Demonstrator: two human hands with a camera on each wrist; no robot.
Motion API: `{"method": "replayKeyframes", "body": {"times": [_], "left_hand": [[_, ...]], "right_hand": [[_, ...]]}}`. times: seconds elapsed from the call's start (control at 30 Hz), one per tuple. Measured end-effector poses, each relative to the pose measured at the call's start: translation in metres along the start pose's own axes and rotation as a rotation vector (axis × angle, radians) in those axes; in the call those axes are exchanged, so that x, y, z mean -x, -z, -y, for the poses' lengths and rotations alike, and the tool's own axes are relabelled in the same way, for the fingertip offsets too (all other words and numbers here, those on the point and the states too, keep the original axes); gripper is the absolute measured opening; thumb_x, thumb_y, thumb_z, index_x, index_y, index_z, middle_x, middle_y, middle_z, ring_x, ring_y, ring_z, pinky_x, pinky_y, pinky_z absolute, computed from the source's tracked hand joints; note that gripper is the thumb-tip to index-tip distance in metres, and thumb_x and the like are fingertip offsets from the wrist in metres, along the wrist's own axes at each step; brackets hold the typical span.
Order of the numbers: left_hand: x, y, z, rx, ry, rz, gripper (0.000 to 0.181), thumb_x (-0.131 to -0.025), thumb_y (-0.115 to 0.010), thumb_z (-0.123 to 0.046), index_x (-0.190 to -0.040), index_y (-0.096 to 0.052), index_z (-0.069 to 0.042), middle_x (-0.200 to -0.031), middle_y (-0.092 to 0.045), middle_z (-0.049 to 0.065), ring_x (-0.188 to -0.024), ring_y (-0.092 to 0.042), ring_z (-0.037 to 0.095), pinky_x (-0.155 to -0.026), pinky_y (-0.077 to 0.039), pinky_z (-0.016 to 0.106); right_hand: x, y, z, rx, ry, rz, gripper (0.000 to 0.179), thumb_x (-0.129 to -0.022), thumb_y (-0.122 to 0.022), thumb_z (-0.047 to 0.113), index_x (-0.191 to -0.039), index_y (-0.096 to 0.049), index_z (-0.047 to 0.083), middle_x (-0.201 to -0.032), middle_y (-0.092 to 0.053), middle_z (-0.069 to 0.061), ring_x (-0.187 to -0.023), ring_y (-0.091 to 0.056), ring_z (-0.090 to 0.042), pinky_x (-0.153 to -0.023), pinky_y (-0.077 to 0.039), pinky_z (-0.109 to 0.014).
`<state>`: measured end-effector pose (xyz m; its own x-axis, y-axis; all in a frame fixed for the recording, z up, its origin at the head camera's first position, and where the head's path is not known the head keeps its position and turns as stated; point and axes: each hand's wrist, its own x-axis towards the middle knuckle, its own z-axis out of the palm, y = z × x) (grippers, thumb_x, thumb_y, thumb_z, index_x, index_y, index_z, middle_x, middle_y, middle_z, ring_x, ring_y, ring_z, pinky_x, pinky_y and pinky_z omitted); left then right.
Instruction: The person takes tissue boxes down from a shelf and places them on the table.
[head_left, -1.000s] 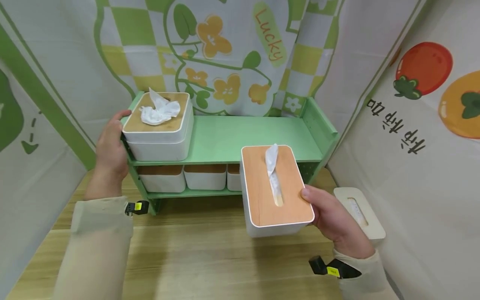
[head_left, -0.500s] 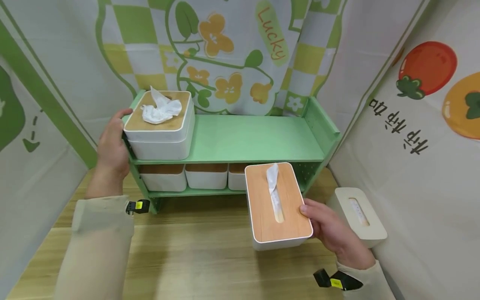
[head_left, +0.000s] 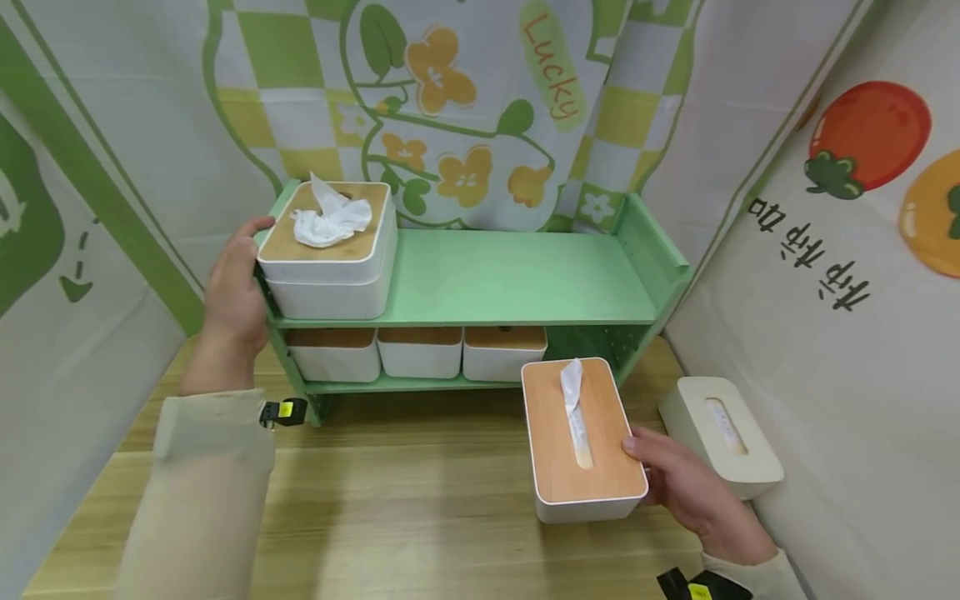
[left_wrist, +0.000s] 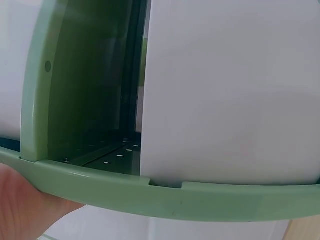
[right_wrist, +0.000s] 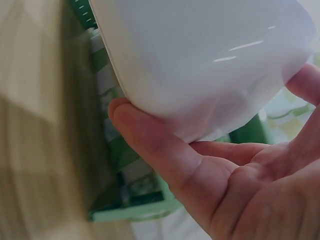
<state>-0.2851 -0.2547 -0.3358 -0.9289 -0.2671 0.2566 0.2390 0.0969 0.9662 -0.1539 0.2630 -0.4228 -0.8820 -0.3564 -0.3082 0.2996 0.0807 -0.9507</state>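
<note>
In the head view my right hand [head_left: 686,483] grips a tissue box [head_left: 558,433] by its right side, thumb on the wood-look lid. White tissue stands from the lid's slot. The right wrist view shows fingers [right_wrist: 150,132] under the white tissue box [right_wrist: 200,65]. My left hand [head_left: 238,296] grips the left side panel of the green two-tier shelf [head_left: 510,279], fingertips over its upper edge. In the left wrist view part of that left hand [left_wrist: 25,205] shows behind the green side panel [left_wrist: 165,200]; the remaining fingers are hidden.
On the shelf's top left stands a white bin topped by a wood-lidded tissue box [head_left: 333,221]. Three white bins [head_left: 420,357] with wood-look lids line the lower tier. A cream tissue box [head_left: 720,433] stands on the wooden floor [head_left: 375,508] by the right wall.
My right hand has moved the tissue box down toward me and slightly right, uncovering the third lower bin. The left hand stays at the shelf's side. The view has shifted slightly.
</note>
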Motion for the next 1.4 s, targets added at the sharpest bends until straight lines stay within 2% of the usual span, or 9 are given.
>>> {"method": "replayKeyframes", "body": {"times": [0.27,0.43,0.67,0.87,1.03,1.13,1.4], "left_hand": [[-0.002,-0.002,-0.001,-0.023,-0.016,0.02,0.05,-0.105,-0.023,-0.035,-0.149,-0.046,-0.027,-0.159,-0.028,-0.005,-0.139,-0.024,0.018,-0.115,-0.016,0.041],[-0.002,-0.002,0.001,-0.015,-0.016,0.021,0.051,-0.105,-0.023,-0.034,-0.15,-0.046,-0.024,-0.16,-0.026,-0.004,-0.14,-0.022,0.018,-0.115,-0.014,0.039],[-0.003,-0.002,0.002,0.004,-0.019,0.011,0.051,-0.105,-0.023,-0.033,-0.149,-0.047,-0.022,-0.16,-0.028,-0.001,-0.139,-0.023,0.018,-0.114,-0.015,0.037],[-0.002,-0.001,0.002,0.02,-0.011,0.016,0.051,-0.105,-0.024,-0.033,-0.149,-0.046,-0.022,-0.159,-0.028,-0.001,-0.138,-0.024,0.019,-0.114,-0.016,0.038],[-0.002,-0.001,0.001,0.017,-0.014,0.016,0.051,-0.105,-0.023,-0.033,-0.149,-0.046,-0.021,-0.159,-0.028,-0.001,-0.138,-0.024,0.018,-0.114,-0.016,0.037],[-0.003,0.0,0.0,0.013,-0.017,0.017,0.051,-0.105,-0.023,-0.034,-0.149,-0.046,-0.022,-0.159,-0.028,-0.001,-0.139,-0.023,0.018,-0.114,-0.015,0.038],[-0.001,0.003,0.0,-0.038,0.006,0.017,0.052,-0.106,-0.022,-0.036,-0.151,-0.044,-0.024,-0.161,-0.025,-0.004,-0.141,-0.02,0.017,-0.115,-0.012,0.038]], "right_hand": [[0.0,0.011,-0.042,-0.054,-0.056,0.006,0.067,-0.105,-0.044,0.028,-0.15,-0.019,-0.014,-0.108,-0.069,-0.021,-0.087,-0.071,-0.031,-0.07,-0.057,-0.041],[0.0,0.014,-0.06,-0.077,-0.078,-0.019,0.067,-0.104,-0.045,0.028,-0.149,-0.018,-0.015,-0.109,-0.069,-0.021,-0.088,-0.07,-0.032,-0.071,-0.057,-0.044],[-0.002,0.018,-0.069,-0.073,-0.092,-0.047,0.069,-0.104,-0.047,0.03,-0.151,-0.017,-0.012,-0.113,-0.068,-0.021,-0.092,-0.07,-0.032,-0.074,-0.057,-0.046],[-0.005,0.022,-0.083,-0.063,-0.078,-0.015,0.065,-0.105,-0.046,0.026,-0.15,-0.018,-0.013,-0.11,-0.069,-0.021,-0.095,-0.069,-0.034,-0.076,-0.056,-0.046],[-0.01,0.02,-0.093,-0.06,-0.072,-0.034,0.067,-0.104,-0.05,0.024,-0.15,-0.018,-0.012,-0.105,-0.07,-0.02,-0.093,-0.069,-0.034,-0.076,-0.056,-0.047],[-0.014,0.016,-0.094,-0.069,-0.075,-0.048,0.068,-0.103,-0.052,0.025,-0.15,-0.018,-0.01,-0.104,-0.07,-0.02,-0.092,-0.07,-0.033,-0.075,-0.056,-0.046],[-0.023,0.009,-0.094,-0.057,-0.085,-0.025,0.069,-0.104,-0.051,0.029,-0.15,-0.02,-0.01,-0.107,-0.07,-0.021,-0.094,-0.069,-0.033,-0.076,-0.056,-0.044]]}}
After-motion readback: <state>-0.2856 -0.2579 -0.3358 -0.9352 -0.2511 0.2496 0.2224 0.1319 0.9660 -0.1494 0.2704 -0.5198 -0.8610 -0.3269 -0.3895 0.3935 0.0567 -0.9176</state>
